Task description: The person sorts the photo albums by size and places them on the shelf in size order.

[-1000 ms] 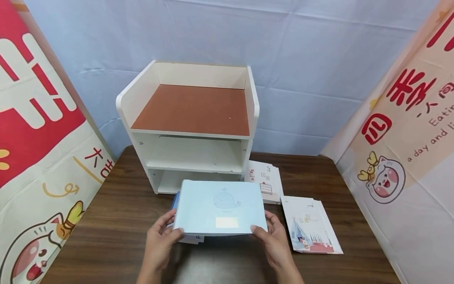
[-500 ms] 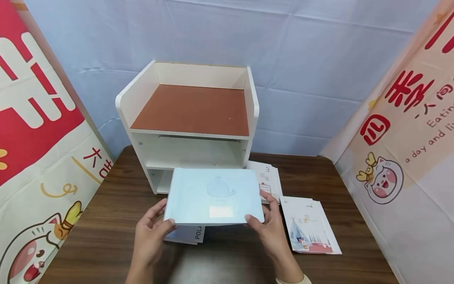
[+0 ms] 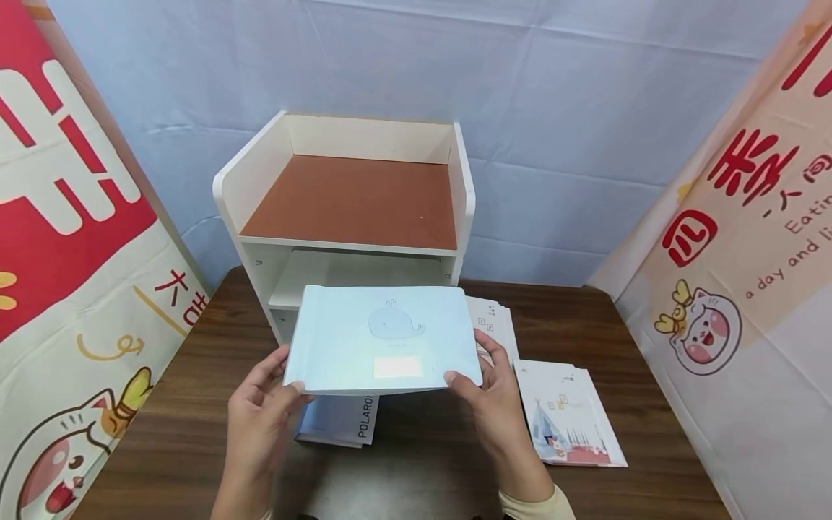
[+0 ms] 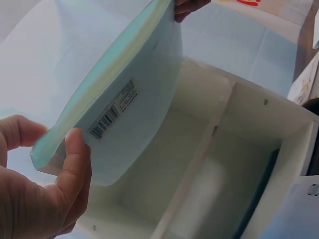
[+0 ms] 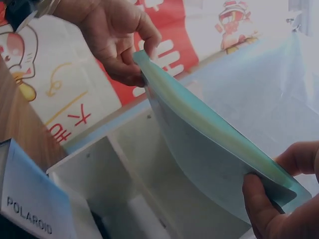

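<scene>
A light-blue notebook (image 3: 383, 339) with a whale drawing is held up in front of the white shelf unit (image 3: 464, 180). My left hand (image 3: 260, 412) pinches its left end, thumb on the cover and fingers beneath. At the other end my right hand (image 3: 494, 412) pinches the right edge the same way. The notebook bows slightly, and in the left wrist view a barcode sticker (image 4: 113, 109) shows on its underside. Below it on the table lies a blue-and-white POLAROID book (image 3: 341, 420), partly hidden. The notebook covers most of the lower compartment in the head view.
To the right on the brown table (image 3: 650, 404) lie a stack of white illustrated booklets (image 3: 497, 321) and another stack with a tent picture (image 3: 572, 415). A dark flat thing (image 4: 256, 196) lies in the lower compartment. Printed cloths hang at both sides.
Both hands have raised the notebook and moved it forward and slightly left, toward the shelf unit. More of the POLAROID book now shows beneath it.
</scene>
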`<state>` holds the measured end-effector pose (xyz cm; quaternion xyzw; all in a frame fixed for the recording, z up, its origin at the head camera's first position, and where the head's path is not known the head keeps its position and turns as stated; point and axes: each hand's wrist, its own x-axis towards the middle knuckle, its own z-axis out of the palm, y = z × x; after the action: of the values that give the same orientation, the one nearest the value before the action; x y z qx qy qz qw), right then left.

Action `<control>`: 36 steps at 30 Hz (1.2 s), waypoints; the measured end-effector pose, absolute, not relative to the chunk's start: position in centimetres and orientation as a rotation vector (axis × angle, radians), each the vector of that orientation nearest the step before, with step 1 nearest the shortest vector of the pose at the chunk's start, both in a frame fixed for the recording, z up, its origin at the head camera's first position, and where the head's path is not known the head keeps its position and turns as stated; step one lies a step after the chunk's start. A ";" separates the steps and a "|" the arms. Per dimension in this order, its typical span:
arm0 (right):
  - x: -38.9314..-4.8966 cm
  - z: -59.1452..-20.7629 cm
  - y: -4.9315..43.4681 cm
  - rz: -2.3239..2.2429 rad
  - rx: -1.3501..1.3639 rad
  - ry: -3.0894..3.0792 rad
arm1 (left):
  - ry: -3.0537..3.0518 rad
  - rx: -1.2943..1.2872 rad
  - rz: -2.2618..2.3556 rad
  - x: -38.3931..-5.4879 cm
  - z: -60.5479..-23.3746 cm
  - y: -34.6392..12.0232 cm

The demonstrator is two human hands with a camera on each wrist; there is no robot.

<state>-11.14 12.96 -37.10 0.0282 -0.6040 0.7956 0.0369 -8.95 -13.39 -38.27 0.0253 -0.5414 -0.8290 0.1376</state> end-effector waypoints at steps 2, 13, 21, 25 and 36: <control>-11.2 -36.6 12.8 2.472 0.086 -1.814 | -1.559 0.067 -2.390 -9.0 -37.8 -13.6; -11.8 -33.9 11.7 2.535 0.160 -1.730 | -1.497 -0.044 -2.409 -9.3 -35.3 -15.0; -12.0 -32.3 11.6 2.568 0.251 -1.709 | -1.469 -0.095 -2.418 -9.0 -33.8 -15.5; -12.2 -31.5 11.6 2.567 0.308 -1.722 | -1.491 -0.124 -2.405 -9.0 -33.0 -15.9; -13.3 -28.6 11.7 2.463 0.365 -1.842 | -1.565 -0.236 -2.349 -10.0 -30.1 -16.8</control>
<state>-13.25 11.70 -28.58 0.1178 -0.5947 0.7950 0.0221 -9.99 -16.82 -30.14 -0.0822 -0.5458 -0.8195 0.1540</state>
